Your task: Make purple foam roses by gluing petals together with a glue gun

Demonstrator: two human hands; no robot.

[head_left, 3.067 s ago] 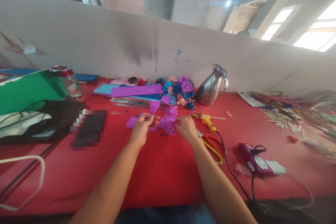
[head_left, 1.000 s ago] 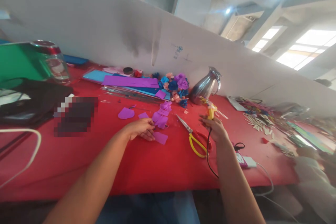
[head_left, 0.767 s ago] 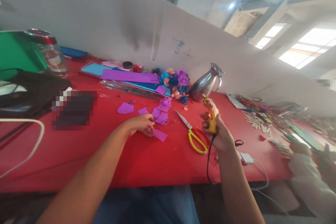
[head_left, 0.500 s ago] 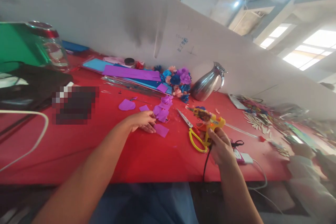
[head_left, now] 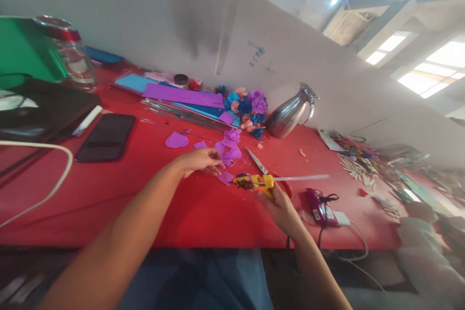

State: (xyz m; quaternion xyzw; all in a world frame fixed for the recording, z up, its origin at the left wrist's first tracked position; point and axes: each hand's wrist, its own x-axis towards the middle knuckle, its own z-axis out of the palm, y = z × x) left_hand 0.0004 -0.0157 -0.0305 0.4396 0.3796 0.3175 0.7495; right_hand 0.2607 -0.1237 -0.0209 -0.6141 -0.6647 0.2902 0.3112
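Note:
My left hand (head_left: 203, 161) has its fingers closed at the edge of a small purple paper piece (head_left: 225, 178), just above the red table. My right hand (head_left: 279, 206) grips a yellow glue gun (head_left: 256, 181) with a clear glue stick (head_left: 305, 178) sticking out of its back. The gun lies level, its nozzle pointing left over the paper. Just beyond my left hand sits a cluster of crumpled purple paper petals (head_left: 229, 143). Another purple piece (head_left: 177, 140) lies to its left. Scissors (head_left: 257, 160) are behind the gun, their handles mostly hidden.
Paper flowers (head_left: 247, 106) and purple paper strips (head_left: 183, 95) lie along the wall beside a metal jug (head_left: 288, 111). A phone (head_left: 106, 137) and a glass jar (head_left: 74, 60) are at left. A magenta power strip (head_left: 321, 208) is at right; a person's sleeve (head_left: 417, 247) shows beyond.
My right hand picked up the glue gun, then turned it and brought it left to the purple piece. My left hand moved from a rolled purple petal to this piece. The view tilted.

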